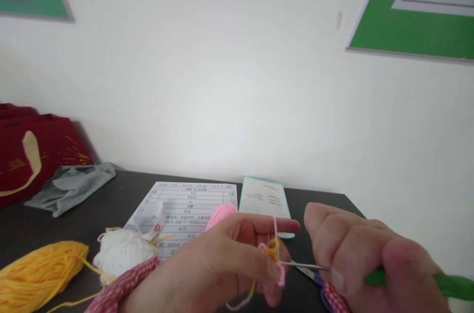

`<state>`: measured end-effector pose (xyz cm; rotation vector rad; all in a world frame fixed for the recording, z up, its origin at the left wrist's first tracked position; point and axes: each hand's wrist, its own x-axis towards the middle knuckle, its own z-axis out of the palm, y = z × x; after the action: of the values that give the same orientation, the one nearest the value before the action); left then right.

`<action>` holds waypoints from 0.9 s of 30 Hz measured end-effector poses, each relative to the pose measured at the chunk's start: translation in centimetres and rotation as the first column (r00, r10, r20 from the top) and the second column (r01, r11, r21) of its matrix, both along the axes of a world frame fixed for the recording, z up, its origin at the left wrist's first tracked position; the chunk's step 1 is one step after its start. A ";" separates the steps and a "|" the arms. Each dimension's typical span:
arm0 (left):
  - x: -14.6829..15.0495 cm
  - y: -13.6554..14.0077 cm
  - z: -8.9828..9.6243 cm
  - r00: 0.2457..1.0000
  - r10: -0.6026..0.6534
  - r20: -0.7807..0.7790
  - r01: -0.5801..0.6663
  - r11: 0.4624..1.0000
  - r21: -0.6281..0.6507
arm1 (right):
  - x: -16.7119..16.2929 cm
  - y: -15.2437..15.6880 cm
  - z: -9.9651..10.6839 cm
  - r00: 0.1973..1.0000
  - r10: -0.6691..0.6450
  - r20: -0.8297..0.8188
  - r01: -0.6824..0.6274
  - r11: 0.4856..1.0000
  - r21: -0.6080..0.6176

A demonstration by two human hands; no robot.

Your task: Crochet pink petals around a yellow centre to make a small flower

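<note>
My left hand [225,258] pinches a small pink and yellow crochet piece [273,249] between thumb and fingers. Its index finger is stretched out, with a strand of pink yarn running over it. In my right hand [366,254] is a crochet hook [304,265] with a metal shaft and a green handle, the fingers wrapped round it. The hook's tip meets the edge of the crochet piece; exactly where it sits in the stitches is hidden. Below the left fingers hangs a loose yarn tail. Behind that hand a pink yarn ball [222,213] partly shows.
A yellow yarn skein [44,273] and a white yarn ball [124,254] lie at left. Behind are a printed pattern sheet [192,194], a blue-edged card [262,197], a grey cloth [74,187] and red bags [40,155]. Scissors [307,272] lie partly beneath my right hand.
</note>
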<state>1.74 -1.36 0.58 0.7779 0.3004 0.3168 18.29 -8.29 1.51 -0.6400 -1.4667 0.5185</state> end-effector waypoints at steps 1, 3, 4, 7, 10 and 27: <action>0.0 0.0 0.0 1.000 -0.005 0.006 0.005 1.000 0.003 | -0.1 0.1 -0.1 0.999 0.003 -0.038 -0.004 1.000 -0.023; -0.1 0.1 0.1 1.000 -0.009 0.011 0.009 1.000 0.010 | -0.2 0.3 -0.4 0.994 0.013 -0.105 -0.022 0.996 -0.085; -0.1 0.1 0.2 1.000 -0.010 0.011 0.010 1.000 0.016 | -0.3 0.3 -0.5 0.991 0.019 -0.135 -0.034 0.993 -0.115; -0.1 0.1 0.5 1.000 -0.001 -0.001 0.001 1.000 0.026 | -0.4 0.6 -0.6 0.977 0.031 -0.210 -0.065 0.985 -0.159; -0.1 0.0 0.7 1.000 0.011 -0.012 -0.011 1.000 0.016 | -0.5 0.8 -0.5 0.965 0.043 -0.260 -0.088 0.982 -0.166; -0.1 -0.1 0.8 0.984 0.153 -0.090 -0.139 0.980 0.145 | -0.9 1.1 -1.4 0.933 0.044 -0.358 -0.134 0.964 -0.231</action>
<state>1.59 -1.43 1.40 0.9117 0.4352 0.4409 17.44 -7.19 0.14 -0.6421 -1.1037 0.8563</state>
